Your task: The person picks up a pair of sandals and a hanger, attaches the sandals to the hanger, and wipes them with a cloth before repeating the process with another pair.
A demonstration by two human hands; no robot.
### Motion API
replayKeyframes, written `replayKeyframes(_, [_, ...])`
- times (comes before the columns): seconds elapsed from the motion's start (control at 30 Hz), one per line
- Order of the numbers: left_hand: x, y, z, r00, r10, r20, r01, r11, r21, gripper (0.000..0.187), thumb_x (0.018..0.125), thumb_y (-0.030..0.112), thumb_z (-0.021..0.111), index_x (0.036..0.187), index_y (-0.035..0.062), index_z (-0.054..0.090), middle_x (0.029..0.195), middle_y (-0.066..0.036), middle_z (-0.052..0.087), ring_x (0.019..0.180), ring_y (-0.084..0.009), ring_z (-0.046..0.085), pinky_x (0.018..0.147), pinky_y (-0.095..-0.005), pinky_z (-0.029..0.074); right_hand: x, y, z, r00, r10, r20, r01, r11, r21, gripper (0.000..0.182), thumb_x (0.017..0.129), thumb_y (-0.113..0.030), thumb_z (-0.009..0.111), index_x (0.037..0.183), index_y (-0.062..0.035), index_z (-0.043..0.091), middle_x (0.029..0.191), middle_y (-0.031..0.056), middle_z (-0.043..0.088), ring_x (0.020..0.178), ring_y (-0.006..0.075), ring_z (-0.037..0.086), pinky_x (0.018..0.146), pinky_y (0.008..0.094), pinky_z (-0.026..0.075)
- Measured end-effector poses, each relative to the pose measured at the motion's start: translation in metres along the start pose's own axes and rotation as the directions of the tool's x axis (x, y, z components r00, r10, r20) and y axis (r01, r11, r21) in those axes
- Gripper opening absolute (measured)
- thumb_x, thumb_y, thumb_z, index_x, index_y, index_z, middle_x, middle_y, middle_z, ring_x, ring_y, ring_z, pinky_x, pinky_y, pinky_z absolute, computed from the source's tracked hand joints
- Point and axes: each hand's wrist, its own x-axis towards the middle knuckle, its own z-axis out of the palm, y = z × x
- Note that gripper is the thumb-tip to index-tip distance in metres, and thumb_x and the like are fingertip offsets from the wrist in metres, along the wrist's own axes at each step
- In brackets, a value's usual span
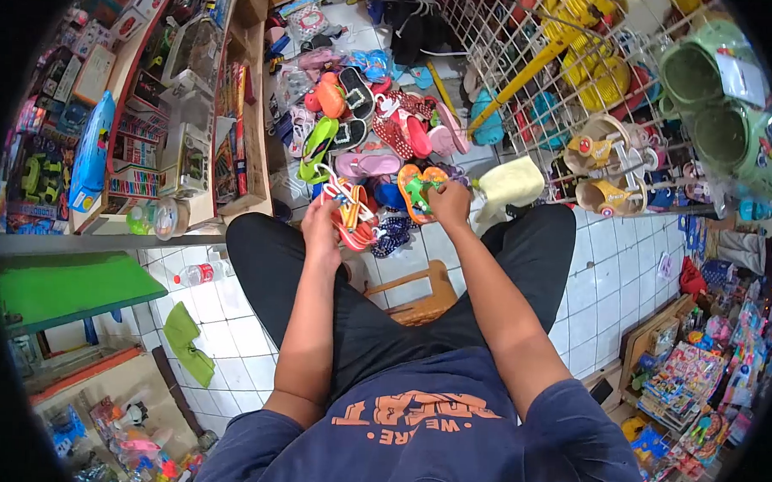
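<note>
My left hand (pixel 320 225) is closed around red sandals with white and orange straps (pixel 351 213), held over the pile. My right hand (pixel 451 204) grips a pair of small orange flip-flops with green straps (pixel 415 191); its thumb and fingers press on their right side. Beyond both hands lies a heap of children's footwear. In it are a pink-purple sandal (pixel 367 165), a lime green sandal (pixel 320 143), red polka-dot shoes (pixel 394 126), black sandals with white trim (pixel 354 95) and blue dotted shoes (pixel 392 234).
A white wire rack (pixel 527 84) hung with yellow, brown and green sandals rises at the right. Packed wooden shelves (pixel 236 142) stand at the left. A pale yellow cloth (pixel 511 182), plastic bottle (pixel 202 274) and green cloth (pixel 188 343) lie around my legs, near a wooden stool (pixel 440 285).
</note>
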Motion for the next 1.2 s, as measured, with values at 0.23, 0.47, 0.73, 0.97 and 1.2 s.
replayKeyframes(0.23, [0.006,-0.005,0.007,0.997,-0.076,0.010,0.077,0.984,-0.162,0.032,0.087,0.013,0.055,0.118,0.0030,0.057,0.105,-0.009,0.065,0.093,-0.0219,0.066,0.081,-0.0374,0.056,0.046,-0.032,0.054,0.997,-0.059,-0.058,0.052,0.992,-0.118,0.023,0.066,-0.024,0.072,0.068,-0.0006,0.068,0.072,0.0243,0.063,0.071,0.0381,0.065,0.065,0.0477,0.051])
replayKeyframes(0.47, [0.027,-0.016,-0.003,0.986,-0.049,0.158,0.110,0.910,-0.400,0.034,0.084,0.006,0.052,0.117,0.0013,0.052,0.107,-0.011,0.061,0.095,-0.0217,0.064,0.082,-0.0353,0.055,0.107,-0.091,0.062,0.949,-0.277,0.154,0.302,0.936,-0.179,0.030,0.074,-0.029,0.076,0.080,0.0005,0.069,0.092,0.0189,0.068,0.085,0.0367,0.067,0.073,0.0454,0.054])
replayKeyframes(0.73, [-0.018,0.027,0.021,0.938,0.155,0.311,0.041,0.841,-0.540,0.053,0.082,0.015,0.045,0.133,0.0016,0.045,0.124,-0.014,0.058,0.113,-0.0283,0.059,0.098,-0.0399,0.048,0.064,-0.153,-0.045,0.543,-0.356,0.761,-0.322,0.748,0.580,0.058,0.090,-0.043,0.064,0.129,-0.0008,0.055,0.114,0.0125,0.065,0.099,0.0223,0.064,0.083,0.0372,0.052])
replayKeyframes(0.97, [-0.050,0.031,0.033,0.703,0.387,0.597,-0.261,0.921,-0.289,0.068,0.079,0.018,0.056,0.141,0.0001,0.033,0.127,-0.015,0.052,0.117,-0.0236,0.055,0.102,-0.0366,0.044,-0.051,-0.146,-0.141,0.709,-0.555,0.435,-0.104,0.528,0.843,0.084,0.073,-0.017,0.085,0.139,-0.0035,0.034,0.125,0.0092,0.054,0.114,0.0172,0.055,0.097,0.0332,0.046])
replayKeyframes(1.2, [-0.097,0.032,0.054,0.564,0.365,0.740,-0.578,0.815,0.038,0.079,0.080,0.008,0.074,0.144,0.0025,0.030,0.129,-0.014,0.051,0.119,-0.0212,0.052,0.101,-0.0343,0.043,-0.095,-0.077,-0.132,0.891,-0.345,0.295,-0.151,0.389,0.909,0.083,0.074,-0.008,0.083,0.139,-0.0033,0.032,0.124,0.0104,0.055,0.111,0.0198,0.059,0.093,0.0334,0.050])
